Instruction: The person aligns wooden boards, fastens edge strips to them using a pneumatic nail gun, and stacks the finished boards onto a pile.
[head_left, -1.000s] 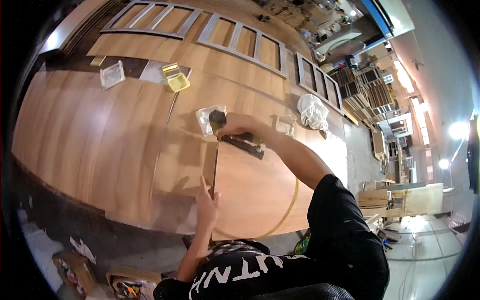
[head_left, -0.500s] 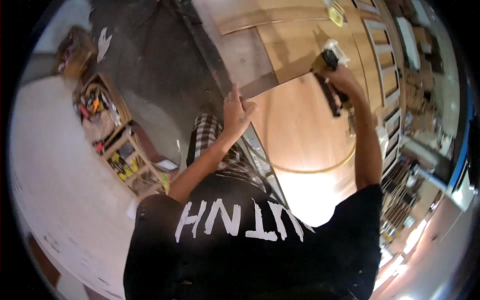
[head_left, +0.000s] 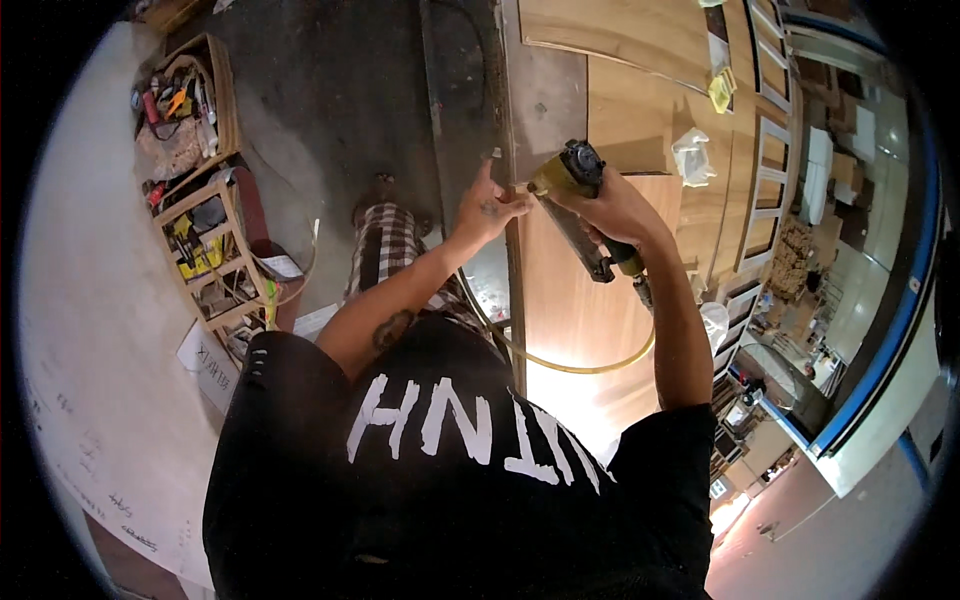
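My right hand (head_left: 620,212) grips a nail gun (head_left: 572,172) by its handle, the dark magazine slanting down beneath. Its nose is at the left edge of a light wooden panel (head_left: 590,300), close to my left thumb; whether it touches is unclear. A yellow air hose (head_left: 575,369) loops across the panel below the tool. My left hand (head_left: 488,208) is at the panel's left edge with one finger stretched away from me and the thumb pointing at the nose. Its other fingers are mostly hidden.
More wooden sheets (head_left: 635,110) lie beyond the panel, with a crumpled white plastic piece (head_left: 692,157) and a yellow object (head_left: 721,90) on them. Left stand a wooden tool box (head_left: 225,110) and a compartmented rack (head_left: 205,245). A pale board (head_left: 90,280) fills the far left.
The nail gun has come left from over the panel to its left edge, beside my left hand. My view has shifted, and the left thumb now points toward the tool's nose.
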